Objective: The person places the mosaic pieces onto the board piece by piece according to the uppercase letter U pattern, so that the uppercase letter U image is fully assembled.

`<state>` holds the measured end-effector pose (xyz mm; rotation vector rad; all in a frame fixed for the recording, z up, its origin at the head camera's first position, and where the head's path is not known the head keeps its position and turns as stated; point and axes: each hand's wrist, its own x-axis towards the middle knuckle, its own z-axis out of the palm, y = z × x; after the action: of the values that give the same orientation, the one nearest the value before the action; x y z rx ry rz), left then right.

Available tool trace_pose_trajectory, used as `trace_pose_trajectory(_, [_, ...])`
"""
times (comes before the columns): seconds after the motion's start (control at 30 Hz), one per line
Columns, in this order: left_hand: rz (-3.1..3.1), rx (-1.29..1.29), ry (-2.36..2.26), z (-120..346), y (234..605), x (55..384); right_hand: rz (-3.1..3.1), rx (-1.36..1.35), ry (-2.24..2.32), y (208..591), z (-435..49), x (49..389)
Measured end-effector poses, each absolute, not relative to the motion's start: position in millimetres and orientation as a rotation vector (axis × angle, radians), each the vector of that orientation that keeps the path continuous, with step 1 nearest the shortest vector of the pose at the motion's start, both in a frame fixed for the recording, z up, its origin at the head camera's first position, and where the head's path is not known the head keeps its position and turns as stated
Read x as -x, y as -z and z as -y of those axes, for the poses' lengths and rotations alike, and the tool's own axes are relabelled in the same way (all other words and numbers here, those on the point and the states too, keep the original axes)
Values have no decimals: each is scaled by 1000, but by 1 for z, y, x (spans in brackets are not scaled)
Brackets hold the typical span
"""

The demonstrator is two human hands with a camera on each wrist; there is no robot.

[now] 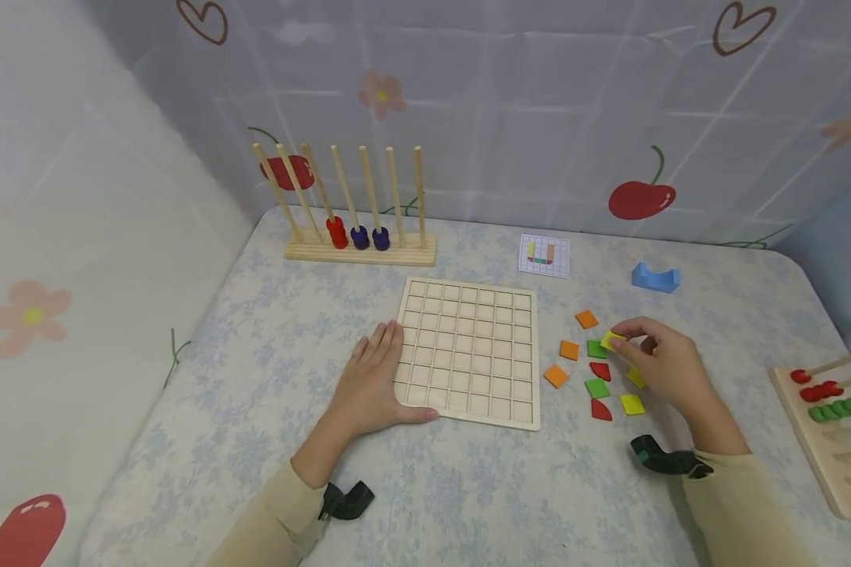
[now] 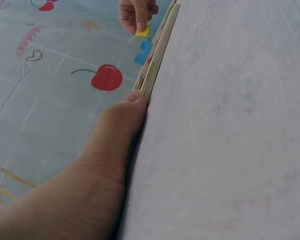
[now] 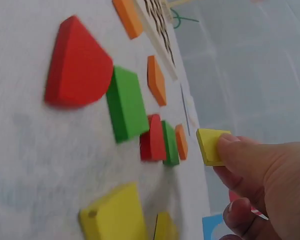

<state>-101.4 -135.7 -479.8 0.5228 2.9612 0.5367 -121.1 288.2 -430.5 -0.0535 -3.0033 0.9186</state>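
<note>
A pale wooden grid board (image 1: 468, 354) lies on the table. My left hand (image 1: 372, 386) rests flat at its left edge, fingers straight, with the thumb along the front corner. Between thumb and fingers my right hand (image 1: 667, 362) pinches a yellow square tile (image 3: 210, 145), raised above the table in the right wrist view. Under and around that hand lie two more yellow tiles (image 1: 632, 405), green tiles (image 1: 597, 388), red quarter-round tiles (image 1: 600, 409) and orange tiles (image 1: 556, 376).
A pattern card (image 1: 544, 256) with a coloured U shape lies behind the board. A blue cradle-shaped block (image 1: 655, 278) sits at the back right. A peg stand with beads (image 1: 362, 256) is at the back left; another bead stand (image 1: 815, 441) is at the right edge.
</note>
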Motion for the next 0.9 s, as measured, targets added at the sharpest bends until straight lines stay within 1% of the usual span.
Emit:
trace_pose_trajectory(0.17, [-2968,-513,-521,135,480,102,2985,51,-1035,423,-265,133])
trace_pose_trajectory(0.43, [-2975,-502,-510,134,480,101,2935,-95,-1158,421,-221,157])
trace_pose_trajectory(0.67, [-2961,-509,-546,135,479,101,2906,-252,-1264,424,-181,179])
trace_pose_trajectory(0.9, [-2939,-508,-515,137,479,102,2935,-298,-1359,430,-135,195])
